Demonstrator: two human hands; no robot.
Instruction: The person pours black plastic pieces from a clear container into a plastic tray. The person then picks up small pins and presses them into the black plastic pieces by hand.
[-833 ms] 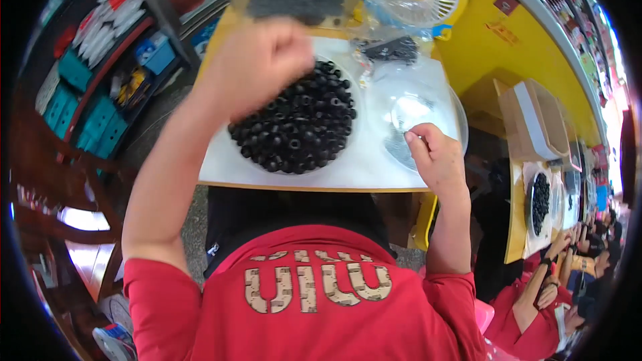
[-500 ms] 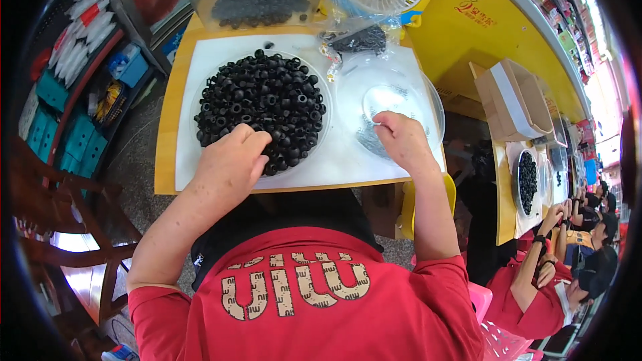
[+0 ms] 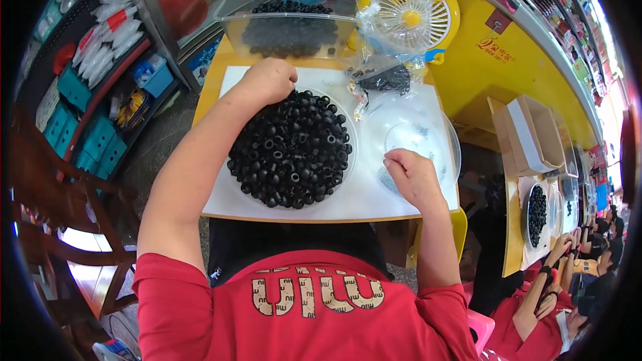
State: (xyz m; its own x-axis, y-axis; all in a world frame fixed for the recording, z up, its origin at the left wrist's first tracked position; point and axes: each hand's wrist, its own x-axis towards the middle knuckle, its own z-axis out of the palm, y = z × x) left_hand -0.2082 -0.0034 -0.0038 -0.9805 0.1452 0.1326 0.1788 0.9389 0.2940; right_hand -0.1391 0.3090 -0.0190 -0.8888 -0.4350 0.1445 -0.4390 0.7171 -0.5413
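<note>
A heap of small black rings (image 3: 291,150) fills a clear round dish on a white sheet (image 3: 364,197) over the small yellow table. My left hand (image 3: 267,80) lies curled on the far edge of the heap, its fingers tucked under and hidden. My right hand (image 3: 411,174) rests with bent fingers on a second clear dish (image 3: 418,134), which is nearly empty. Whatever the fingertips hold is hidden.
A clear bin (image 3: 291,13) of more black rings stands at the table's far edge, beside a yellow desk fan (image 3: 408,10) and a plastic bag of rings (image 3: 384,80). Shelves (image 3: 87,80) stand to the left. Other people in red (image 3: 555,307) work at a table to the right.
My left hand has moved from the near edge of the heap to its far edge. My right hand stays on the clear dish.
</note>
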